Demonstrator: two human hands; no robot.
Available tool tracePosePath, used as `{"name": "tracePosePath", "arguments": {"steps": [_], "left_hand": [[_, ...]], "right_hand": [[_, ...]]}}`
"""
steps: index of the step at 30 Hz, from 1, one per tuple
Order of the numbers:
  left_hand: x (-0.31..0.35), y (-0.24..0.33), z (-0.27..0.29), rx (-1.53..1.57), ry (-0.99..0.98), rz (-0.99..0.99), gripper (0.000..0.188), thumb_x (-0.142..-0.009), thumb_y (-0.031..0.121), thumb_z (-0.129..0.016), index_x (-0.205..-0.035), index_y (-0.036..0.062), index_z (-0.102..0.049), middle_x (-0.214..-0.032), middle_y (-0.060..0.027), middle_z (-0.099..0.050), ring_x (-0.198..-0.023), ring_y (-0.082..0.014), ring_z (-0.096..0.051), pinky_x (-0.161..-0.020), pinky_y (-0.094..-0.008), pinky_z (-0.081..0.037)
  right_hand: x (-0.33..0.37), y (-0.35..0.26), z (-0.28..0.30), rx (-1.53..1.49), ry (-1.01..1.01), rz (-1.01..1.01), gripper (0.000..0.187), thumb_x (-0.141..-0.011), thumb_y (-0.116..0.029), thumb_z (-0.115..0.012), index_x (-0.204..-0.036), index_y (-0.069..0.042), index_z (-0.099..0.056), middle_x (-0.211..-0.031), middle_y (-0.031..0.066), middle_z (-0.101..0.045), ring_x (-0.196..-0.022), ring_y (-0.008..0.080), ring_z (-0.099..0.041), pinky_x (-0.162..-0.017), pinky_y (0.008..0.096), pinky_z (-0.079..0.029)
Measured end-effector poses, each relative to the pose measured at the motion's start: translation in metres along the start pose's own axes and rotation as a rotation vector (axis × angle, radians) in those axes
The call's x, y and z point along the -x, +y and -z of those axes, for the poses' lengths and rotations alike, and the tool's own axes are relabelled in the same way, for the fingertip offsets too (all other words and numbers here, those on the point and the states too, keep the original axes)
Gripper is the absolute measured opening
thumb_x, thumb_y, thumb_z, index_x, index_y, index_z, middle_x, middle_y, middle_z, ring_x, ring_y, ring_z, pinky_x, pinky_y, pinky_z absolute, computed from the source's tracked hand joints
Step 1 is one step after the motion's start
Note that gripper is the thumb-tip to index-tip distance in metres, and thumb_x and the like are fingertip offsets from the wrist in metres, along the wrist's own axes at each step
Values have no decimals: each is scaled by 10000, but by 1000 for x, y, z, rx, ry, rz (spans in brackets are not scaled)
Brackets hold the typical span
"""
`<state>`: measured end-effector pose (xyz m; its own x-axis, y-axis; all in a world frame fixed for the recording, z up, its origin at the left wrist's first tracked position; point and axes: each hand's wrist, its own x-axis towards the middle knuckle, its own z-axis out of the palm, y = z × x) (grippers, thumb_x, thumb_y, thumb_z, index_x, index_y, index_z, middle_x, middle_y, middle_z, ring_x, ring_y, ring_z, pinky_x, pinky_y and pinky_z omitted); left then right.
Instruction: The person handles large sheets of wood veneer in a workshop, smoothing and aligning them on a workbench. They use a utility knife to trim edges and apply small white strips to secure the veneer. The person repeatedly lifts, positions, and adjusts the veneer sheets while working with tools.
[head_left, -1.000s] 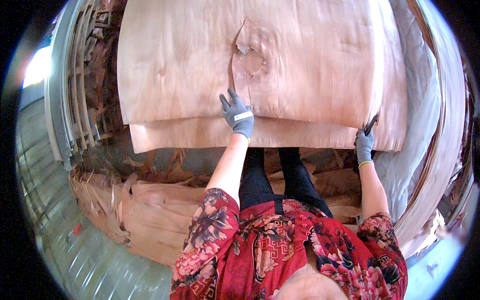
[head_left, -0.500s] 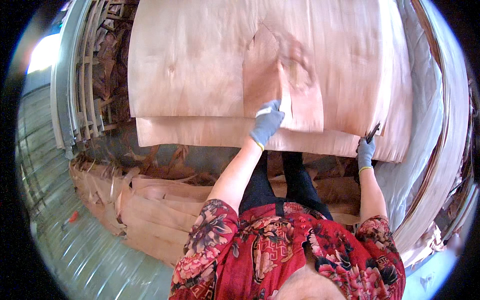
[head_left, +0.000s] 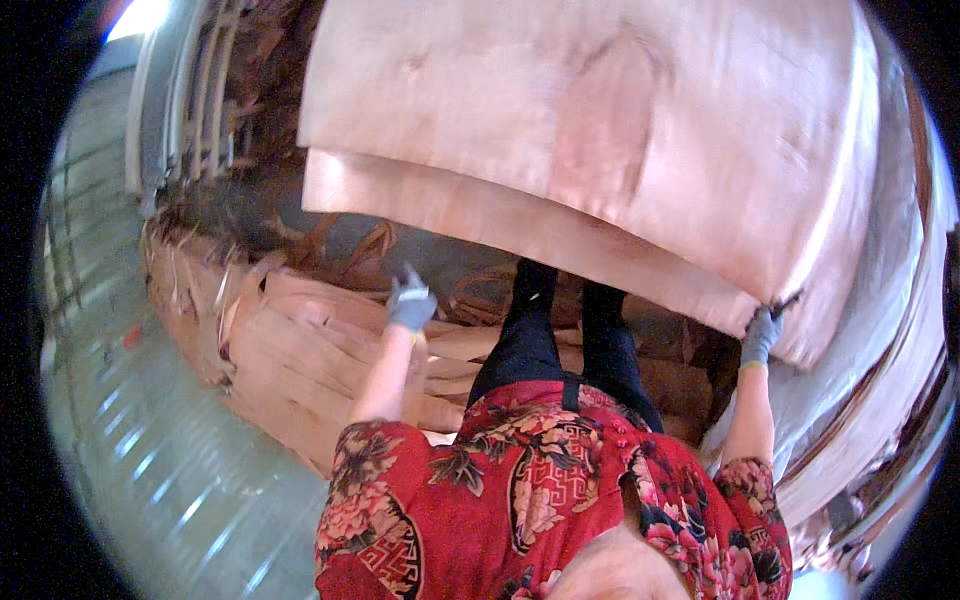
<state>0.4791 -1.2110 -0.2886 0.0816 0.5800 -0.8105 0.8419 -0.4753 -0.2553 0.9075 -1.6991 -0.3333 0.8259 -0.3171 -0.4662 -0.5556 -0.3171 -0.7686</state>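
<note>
Hands: two, both wearing grey gloves. My left hand (head_left: 411, 303) is hovering apart from the veneer, over a heap of torn scraps (head_left: 300, 335), count unclear; its blurred fingers are standing loosely apart, gripping nothing that I can see. My right hand (head_left: 764, 337) is clasping one dark tool (head_left: 789, 302), fingers closed, at the upper sheet's near right corner; I cannot tell whether it is also pinching veneer. Sheets: two showing. The upper sheet (head_left: 480, 90) is lying ahead of me, bearing one darker, elongated patch (head_left: 602, 125); the lower sheet (head_left: 400, 193) is projecting beneath its near edge.
</note>
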Motion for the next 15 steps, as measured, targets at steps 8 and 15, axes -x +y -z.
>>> {"name": "tracePosePath", "arguments": {"steps": [8, 15], "left_hand": [[-165, 85, 78, 1630, 447, 334, 1033, -661, 379, -647, -1352, -58, -16, -1363, -300, -225, -1254, -374, -285, -1005, -376, -295], [-168, 101, 47, 1755, 562, 341, 311, -737, 214, -617, -969, 15, -564, -966, -108, -585, -805, -229, -551, -713, -359, -470]], "right_hand": [[-79, 26, 98, 93, -42, 204, 504, -803, -52, -563, -1282, -30, -408, -1102, 66, -519, -873, 186, -487, -771, 320, -435], [-88, -37, 158, 160, -35, 277, 420, -810, -91, -581, -1207, 2, -481, -1118, 63, -523, -918, 184, -493, -815, 351, -421]]}}
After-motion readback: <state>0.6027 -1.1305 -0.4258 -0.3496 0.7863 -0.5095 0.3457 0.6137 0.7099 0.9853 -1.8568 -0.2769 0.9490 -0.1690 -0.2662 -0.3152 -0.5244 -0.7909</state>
